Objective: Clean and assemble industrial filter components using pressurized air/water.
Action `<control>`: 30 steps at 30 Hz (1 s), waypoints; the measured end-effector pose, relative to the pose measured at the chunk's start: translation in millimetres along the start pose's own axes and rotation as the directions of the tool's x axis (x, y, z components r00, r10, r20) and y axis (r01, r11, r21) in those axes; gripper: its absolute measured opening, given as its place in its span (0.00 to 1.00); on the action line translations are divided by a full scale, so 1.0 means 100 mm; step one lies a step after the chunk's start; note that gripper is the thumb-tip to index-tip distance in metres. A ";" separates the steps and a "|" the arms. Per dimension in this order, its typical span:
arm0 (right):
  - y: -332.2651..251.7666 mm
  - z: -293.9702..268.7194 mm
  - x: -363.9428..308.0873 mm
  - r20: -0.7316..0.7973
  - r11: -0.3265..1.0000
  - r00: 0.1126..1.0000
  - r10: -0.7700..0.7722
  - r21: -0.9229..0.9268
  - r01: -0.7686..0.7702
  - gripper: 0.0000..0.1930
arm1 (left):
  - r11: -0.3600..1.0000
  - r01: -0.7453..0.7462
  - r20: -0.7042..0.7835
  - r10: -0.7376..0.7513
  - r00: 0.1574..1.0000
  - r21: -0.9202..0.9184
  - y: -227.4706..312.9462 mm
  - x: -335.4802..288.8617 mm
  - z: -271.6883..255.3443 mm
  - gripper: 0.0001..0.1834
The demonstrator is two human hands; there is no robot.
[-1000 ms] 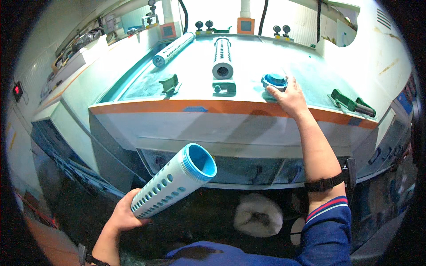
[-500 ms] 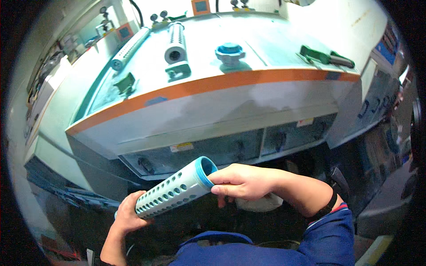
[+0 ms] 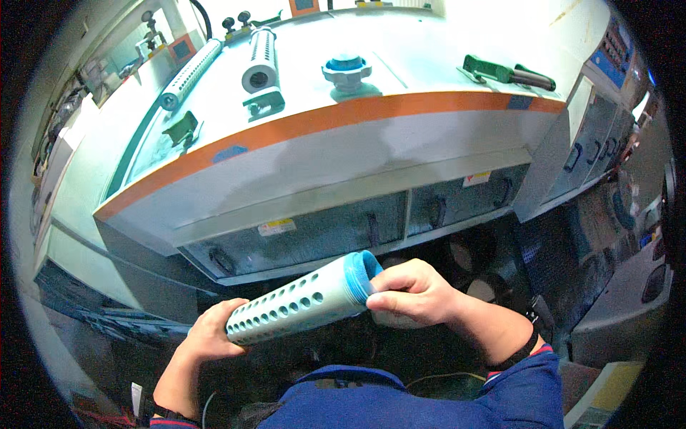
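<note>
A pale grey tube point(image 3: 293, 307) with rows of round holes lies slantwise between my hands, its right end higher. My left hand point(image 3: 214, 329) is wrapped around the lower left end. At the other end is a blue threaded collar point(image 3: 355, 280) with an open mouth. My right hand point(image 3: 414, 294) pinches the rim of that mouth, thumb outside and fingers curled at the opening. Those fingertips are partly hidden. The tube is held in the air in front of the bench.
Ahead stands a white bench point(image 3: 421, 68) with an orange front edge point(image 3: 321, 111). On it are two perforated tubes point(image 3: 191, 74) point(image 3: 263, 53), a blue-and-white lobed cap point(image 3: 346, 73), a green clamp point(image 3: 500, 70) and smaller clamps point(image 3: 266, 102) point(image 3: 182, 130). Below are dark drawers point(image 3: 329, 229) with handles.
The tube and my right hand have shifted to the right in view, and more of the blue collar shows. The bench sits slightly higher and further left in the picture.
</note>
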State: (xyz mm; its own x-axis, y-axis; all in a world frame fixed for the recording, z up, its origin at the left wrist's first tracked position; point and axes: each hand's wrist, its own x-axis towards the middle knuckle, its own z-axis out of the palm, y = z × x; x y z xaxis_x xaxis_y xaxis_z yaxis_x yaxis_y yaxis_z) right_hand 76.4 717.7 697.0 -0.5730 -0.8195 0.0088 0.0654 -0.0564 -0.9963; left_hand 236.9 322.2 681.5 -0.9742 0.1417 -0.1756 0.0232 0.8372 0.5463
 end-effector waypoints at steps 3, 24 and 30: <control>-0.02 -0.03 -0.08 -0.066 0.995 0.997 0.027 -0.092 -0.033 0.10 | 1.000 -0.016 0.044 0.015 0.999 0.016 0.04 0.02 -0.05 0.49; -1.08 -2.24 -2.01 -0.856 0.721 -0.146 -0.496 -0.500 0.480 0.09 | 0.801 0.536 -0.233 -0.593 0.771 -0.265 -1.02 -1.24 0.21 0.50; -0.88 -2.17 -1.50 -0.848 0.698 -0.043 -0.529 -0.463 0.546 0.08 | 0.874 0.448 -0.131 -0.474 0.871 -0.188 -0.72 -0.71 0.26 0.50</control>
State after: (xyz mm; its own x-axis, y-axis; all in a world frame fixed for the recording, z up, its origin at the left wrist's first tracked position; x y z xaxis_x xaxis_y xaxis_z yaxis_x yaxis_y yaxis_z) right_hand -20.6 969.0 765.0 -0.7024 0.5483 0.4538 -0.6457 -0.2227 -0.7303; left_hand 310.2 265.5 633.4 -0.8885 -0.3428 -0.3051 -0.4583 0.6957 0.5531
